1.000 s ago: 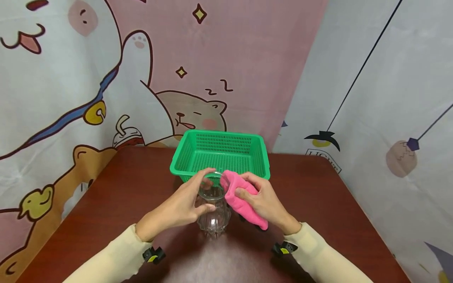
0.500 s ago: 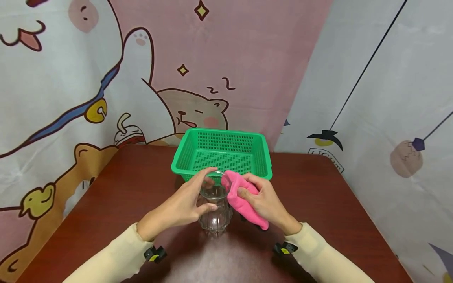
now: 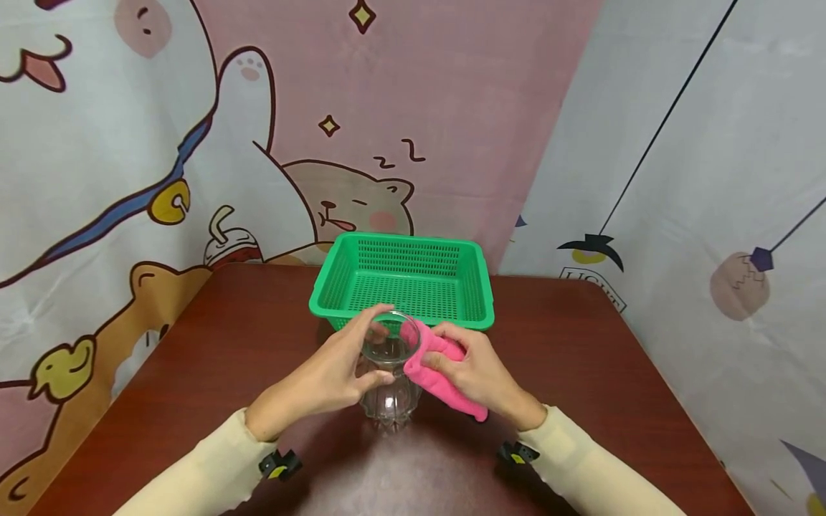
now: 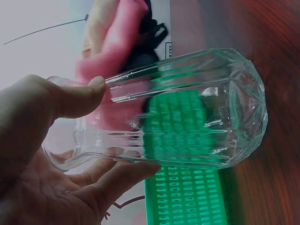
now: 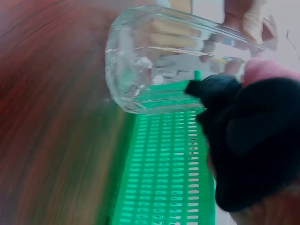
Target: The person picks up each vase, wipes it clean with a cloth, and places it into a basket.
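A clear ribbed glass vase [image 3: 389, 403] stands upright in front of me, its round mouth facing up. My left hand [image 3: 328, 371] holds it from the left near the neck, thumb on the near side and fingers around the far side. The left wrist view shows the vase's [image 4: 213, 108] faceted base and my thumb against the glass. My right hand [image 3: 482, 367] pinches a bunched pink cloth [image 3: 445, 387] against the right side of the vase's rim. In the right wrist view, a black part of the cloth [image 5: 262, 136] hangs below the pink and hides most of that hand.
Behind the vase sits a green perforated plastic basket [image 3: 406, 294] on the dark reddish-brown table [image 3: 568, 344]. A printed cartoon curtain [image 3: 464, 129] hangs beyond the table's back edge. Each wrist carries a small black device, such as the one on the left wrist [image 3: 280, 466].
My right hand has shifted slightly left, and the top of the pink cloth has dropped lower along the vase's rim. The left hand keeps its hold on the vase.
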The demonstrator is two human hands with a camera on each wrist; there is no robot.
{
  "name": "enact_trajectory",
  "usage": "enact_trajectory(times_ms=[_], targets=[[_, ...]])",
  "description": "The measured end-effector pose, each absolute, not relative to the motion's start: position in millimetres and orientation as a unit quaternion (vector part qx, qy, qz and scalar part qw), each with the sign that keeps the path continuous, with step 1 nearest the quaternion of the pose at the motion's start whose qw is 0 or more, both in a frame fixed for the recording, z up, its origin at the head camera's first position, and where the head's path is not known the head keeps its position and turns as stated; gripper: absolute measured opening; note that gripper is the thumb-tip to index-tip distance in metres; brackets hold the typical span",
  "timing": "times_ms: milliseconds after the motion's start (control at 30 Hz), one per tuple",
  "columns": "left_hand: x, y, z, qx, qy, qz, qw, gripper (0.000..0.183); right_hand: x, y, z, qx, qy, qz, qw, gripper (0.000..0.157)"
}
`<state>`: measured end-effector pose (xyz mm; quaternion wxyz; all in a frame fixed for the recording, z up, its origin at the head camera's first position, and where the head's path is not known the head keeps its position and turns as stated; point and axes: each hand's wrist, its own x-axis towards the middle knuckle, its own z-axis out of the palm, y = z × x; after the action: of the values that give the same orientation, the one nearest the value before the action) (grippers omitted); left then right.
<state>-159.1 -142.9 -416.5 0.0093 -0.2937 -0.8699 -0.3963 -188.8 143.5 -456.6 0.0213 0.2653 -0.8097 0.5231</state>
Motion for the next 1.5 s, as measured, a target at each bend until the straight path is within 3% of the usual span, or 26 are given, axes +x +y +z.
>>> enact_trajectory(times_ms=[400,700,967,1200,1500], targets=[[-160.9,-142.9,-415.3,-0.299,-0.868,-0.395,0.017,0.103,-190.4,143.3,-457.9,0.301,-0.858,0.412,0.066,0.023],[-161.2,-142.0,-415.6,-0.301,-0.864,-0.403,0.009,0.103,-205.2,155.8,-485.1,0.374,-0.826,0.409,0.105,0.034],[-160.0,-142.0,-416.1,-0.298,-0.866,-0.403,0.008,0.103,-192.0,151.2,-469.5,0.339,-0.887,0.309,0.046,0.035],[-158.3,-142.4,-416.2,-0.291,-0.872,-0.395,0.011,0.102,-186.7,150.1,-473.5,0.333,-0.916,0.22,0.03,0.043],[-156.7,-141.5,-415.5,-0.289,-0.873,-0.392,0.015,0.102,-182.7,150.3,-478.4,0.331,-0.929,0.165,0.024,0.039]])
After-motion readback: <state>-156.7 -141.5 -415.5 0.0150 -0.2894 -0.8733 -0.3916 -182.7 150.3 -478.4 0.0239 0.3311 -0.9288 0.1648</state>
